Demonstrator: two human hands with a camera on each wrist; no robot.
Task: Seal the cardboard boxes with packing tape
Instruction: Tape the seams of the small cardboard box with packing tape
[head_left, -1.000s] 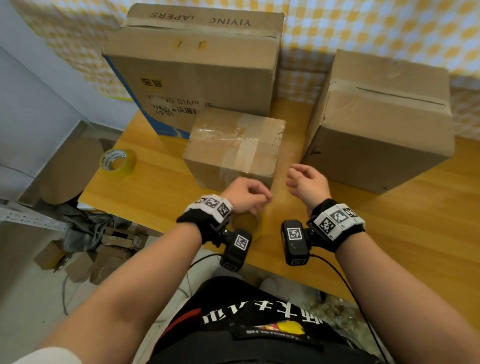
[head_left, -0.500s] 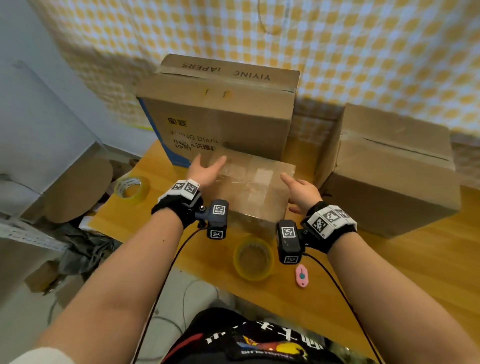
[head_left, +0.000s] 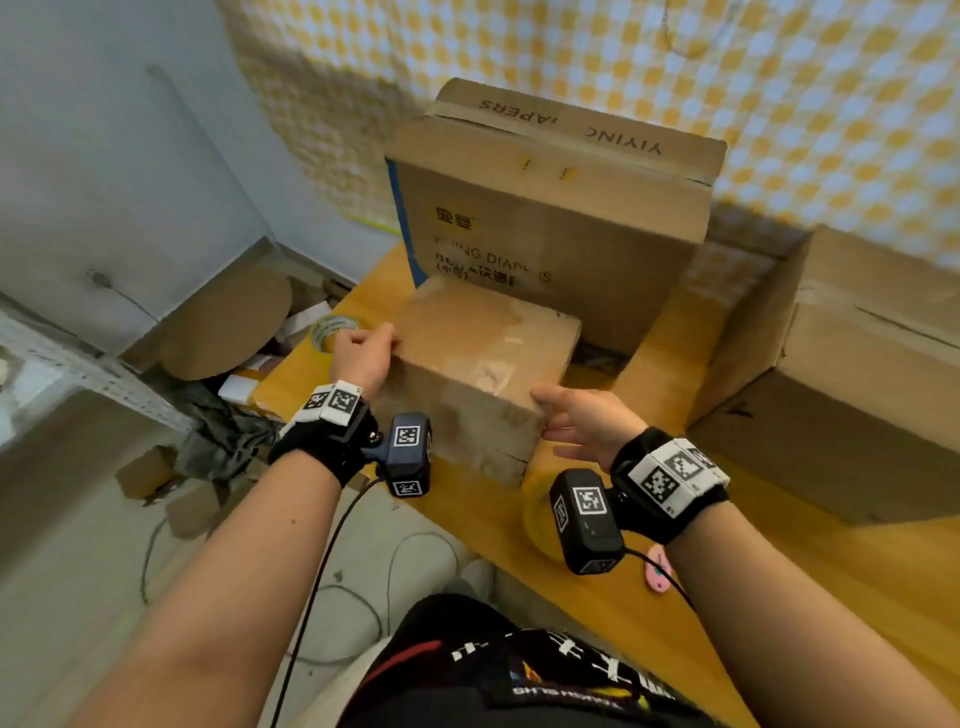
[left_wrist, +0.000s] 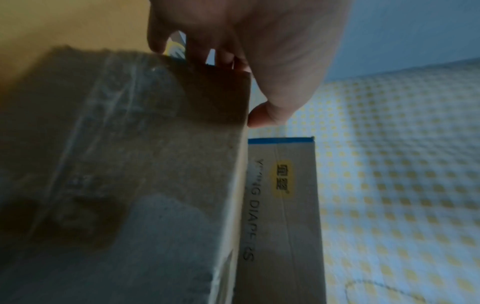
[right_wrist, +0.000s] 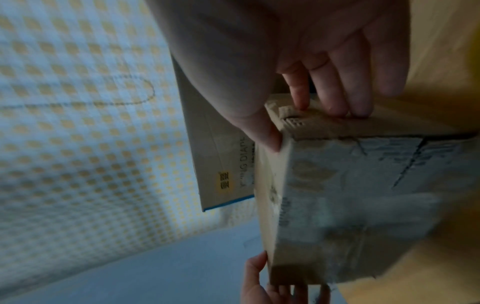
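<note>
Small box (head_left: 483, 364), taped, on the table (head_left: 779, 571) before the diaper carton (head_left: 550, 208) — left hand (head_left: 363, 353) and right hand (head_left: 587, 423) clasp its opposite ends, fingers wrapped over the edges — apparently being repositioned; next, likely the tape roll (head_left: 537, 519) just beside it.

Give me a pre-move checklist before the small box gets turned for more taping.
1. Left hand grips the small box at its left edge: ok.
2. Right hand holds the box's near right corner, thumb on top, fingers on the side: ok.
3. Room behind: the diaper box stands close behind it: not ok.
4. Tape roll within reach on the table, partly hidden by the right wrist camera: ok.
5. Pink cutter at hand: ok.
6. Seams underneath sealed: cannot tell.
</note>
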